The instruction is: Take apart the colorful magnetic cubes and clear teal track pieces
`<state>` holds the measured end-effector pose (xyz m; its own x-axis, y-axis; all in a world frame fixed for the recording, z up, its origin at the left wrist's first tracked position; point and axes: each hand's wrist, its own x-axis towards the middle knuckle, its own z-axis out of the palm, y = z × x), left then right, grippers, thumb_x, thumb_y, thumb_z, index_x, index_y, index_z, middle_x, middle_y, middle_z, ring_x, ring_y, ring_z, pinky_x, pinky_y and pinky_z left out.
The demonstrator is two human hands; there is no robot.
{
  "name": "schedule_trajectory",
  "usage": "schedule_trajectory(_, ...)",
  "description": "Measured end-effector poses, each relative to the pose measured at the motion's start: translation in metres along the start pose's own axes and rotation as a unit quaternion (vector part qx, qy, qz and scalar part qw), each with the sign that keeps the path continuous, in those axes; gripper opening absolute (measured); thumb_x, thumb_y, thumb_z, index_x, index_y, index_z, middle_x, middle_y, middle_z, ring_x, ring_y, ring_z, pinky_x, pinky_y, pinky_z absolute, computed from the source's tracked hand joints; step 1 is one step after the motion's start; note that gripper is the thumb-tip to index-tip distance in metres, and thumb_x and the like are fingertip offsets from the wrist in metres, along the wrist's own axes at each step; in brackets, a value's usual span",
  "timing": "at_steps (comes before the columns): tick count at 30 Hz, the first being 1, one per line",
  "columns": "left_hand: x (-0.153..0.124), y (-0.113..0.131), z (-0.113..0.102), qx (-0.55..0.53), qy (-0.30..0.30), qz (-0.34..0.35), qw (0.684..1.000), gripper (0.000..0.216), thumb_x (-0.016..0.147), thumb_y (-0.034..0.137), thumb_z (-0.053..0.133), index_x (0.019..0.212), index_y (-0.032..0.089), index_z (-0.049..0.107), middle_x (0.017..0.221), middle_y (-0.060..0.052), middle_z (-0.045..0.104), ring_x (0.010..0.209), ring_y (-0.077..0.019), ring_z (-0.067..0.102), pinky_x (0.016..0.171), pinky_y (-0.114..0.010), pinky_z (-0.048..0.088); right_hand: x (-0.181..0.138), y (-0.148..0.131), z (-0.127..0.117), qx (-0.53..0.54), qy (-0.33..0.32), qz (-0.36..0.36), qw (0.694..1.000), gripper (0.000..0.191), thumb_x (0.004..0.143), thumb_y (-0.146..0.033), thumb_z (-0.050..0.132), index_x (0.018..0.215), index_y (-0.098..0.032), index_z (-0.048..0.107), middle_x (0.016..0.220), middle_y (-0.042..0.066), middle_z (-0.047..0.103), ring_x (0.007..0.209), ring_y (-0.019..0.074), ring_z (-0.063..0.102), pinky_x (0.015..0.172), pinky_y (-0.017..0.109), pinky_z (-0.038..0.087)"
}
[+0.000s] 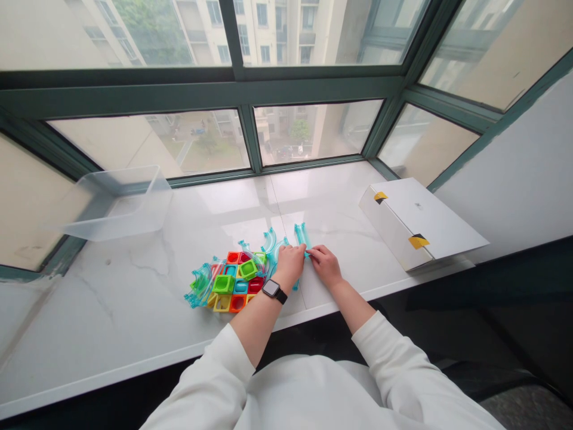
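Observation:
My left hand, with a black smartwatch on its wrist, is closed on a translucent blue track piece that points away from me. From the other side my right hand pinches at the near part of this piece, its fingertips close to the left ones. Where exactly the fingers meet the plastic is partly hidden. Just left of my hands is a pile of coloured square blocks in red, green, yellow, orange and blue. Curved blue track pieces lie behind it, and more clear track parts at its left end.
A clear plastic bin stands at the back left of the white marble-look counter. At the right lies a white box with yellow-and-black tabs. Green-framed windows border the back, and the counter's front edge runs close to my body.

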<state>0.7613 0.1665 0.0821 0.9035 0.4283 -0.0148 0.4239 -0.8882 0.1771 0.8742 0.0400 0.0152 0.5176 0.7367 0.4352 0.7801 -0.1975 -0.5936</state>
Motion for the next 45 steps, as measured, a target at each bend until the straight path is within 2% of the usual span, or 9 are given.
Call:
schedule_trajectory(16, -0.002, -0.002, 0.002, 0.01, 0.008, 0.033, 0.999, 0.017, 0.104, 0.016, 0.054, 0.115, 0.021, 0.066, 0.102, -0.011, 0.077, 0.102, -0.029, 0.067, 0.094, -0.044, 0.038, 0.0, 0.004, 0.002, -0.02, -0.002, 0.013, 1.0, 0.034, 0.097, -0.014, 0.056, 0.117, -0.029, 0.08, 0.112, 0.007, 0.071, 0.1, 0.0224, 0.07, 0.09, 0.034, 0.06)
schedule_trajectory(23, -0.016, 0.001, -0.013, 0.009, 0.028, 0.043, 0.999, 0.022, 0.102, 0.015, 0.055, 0.12, 0.023, 0.066, 0.106, -0.011, 0.074, 0.11, -0.0313, 0.061, 0.096, -0.045, 0.038, -0.001, 0.004, 0.002, -0.026, 0.006, 0.021, 0.999, 0.029, 0.096, -0.016, 0.058, 0.113, -0.027, 0.079, 0.116, 0.008, 0.068, 0.097, 0.0212, 0.071, 0.087, 0.034, 0.061)
schedule_trajectory(28, -0.051, 0.011, -0.031, -0.017, 0.073, 0.052, 0.996, 0.026, 0.105, 0.035, 0.057, 0.128, 0.024, 0.064, 0.123, -0.012, 0.069, 0.119, -0.0318, 0.055, 0.1, -0.046, 0.04, -0.004, 0.002, 0.003, -0.022, 0.029, 0.029, 0.999, 0.029, 0.092, -0.019, 0.064, 0.118, -0.027, 0.076, 0.124, 0.009, 0.062, 0.095, 0.0213, 0.071, 0.082, 0.036, 0.063)
schedule_trajectory(31, -0.084, 0.024, -0.031, -0.067, 0.082, 0.1, 0.989, 0.02, 0.106, 0.036, 0.056, 0.118, 0.025, 0.067, 0.117, -0.01, 0.071, 0.113, -0.0299, 0.058, 0.096, -0.045, 0.043, -0.006, -0.003, 0.0, -0.02, 0.055, 0.032, 0.998, 0.029, 0.092, -0.024, 0.065, 0.12, -0.026, 0.072, 0.122, 0.011, 0.059, 0.101, 0.0246, 0.068, 0.083, 0.038, 0.063)
schedule_trajectory(34, -0.117, 0.039, -0.025, -0.116, 0.056, 0.13, 0.983, 0.017, 0.106, 0.036, 0.057, 0.106, 0.024, 0.07, 0.104, -0.008, 0.073, 0.102, -0.027, 0.061, 0.091, -0.042, 0.045, -0.002, -0.012, -0.007, -0.032, 0.085, 0.024, 0.996, 0.028, 0.093, -0.027, 0.065, 0.121, -0.026, 0.068, 0.118, 0.012, 0.059, 0.109, 0.0289, 0.064, 0.09, 0.043, 0.062)
schedule_trajectory(38, -0.148, 0.06, -0.024, -0.206, -0.034, 0.166, 0.964, 0.03, 0.104, 0.044, 0.061, 0.086, 0.023, 0.072, 0.083, -0.005, 0.074, 0.082, -0.0219, 0.066, 0.073, -0.035, 0.044, 0.026, -0.035, -0.015, -0.045, 0.089, -0.025, 0.995, 0.023, 0.097, -0.024, 0.059, 0.119, -0.023, 0.065, 0.109, 0.012, 0.064, 0.108, 0.0301, 0.062, 0.101, 0.047, 0.055)
schedule_trajectory(40, -0.158, 0.069, -0.029, -0.265, -0.064, 0.187, 0.944, 0.035, 0.101, 0.053, 0.064, 0.085, 0.023, 0.073, 0.081, -0.004, 0.075, 0.078, -0.0204, 0.068, 0.068, -0.032, 0.043, 0.048, -0.051, -0.013, -0.048, 0.077, -0.036, 0.995, 0.025, 0.098, -0.021, 0.056, 0.121, -0.022, 0.065, 0.108, 0.012, 0.066, 0.107, 0.0299, 0.062, 0.101, 0.045, 0.053)
schedule_trajectory(42, -0.163, 0.077, -0.037, -0.31, -0.058, 0.189, 0.93, 0.035, 0.097, 0.058, 0.068, 0.091, 0.024, 0.075, 0.086, -0.004, 0.077, 0.08, -0.0203, 0.07, 0.068, -0.031, 0.044, 0.07, -0.068, -0.005, -0.048, 0.064, -0.043, 0.996, 0.028, 0.097, -0.019, 0.056, 0.124, -0.022, 0.065, 0.112, 0.013, 0.066, 0.109, 0.03, 0.062, 0.101, 0.045, 0.052)
schedule_trajectory(45, -0.168, 0.081, -0.05, -0.318, -0.028, 0.147, 0.936, 0.031, 0.094, 0.054, 0.073, 0.09, 0.023, 0.072, 0.087, -0.004, 0.077, 0.079, -0.0202, 0.07, 0.068, -0.03, 0.044, 0.096, -0.092, 0.012, -0.057, 0.041, -0.048, 0.996, 0.033, 0.095, -0.018, 0.058, 0.127, -0.019, 0.065, 0.118, 0.014, 0.066, 0.109, 0.0302, 0.062, 0.1, 0.043, 0.051)
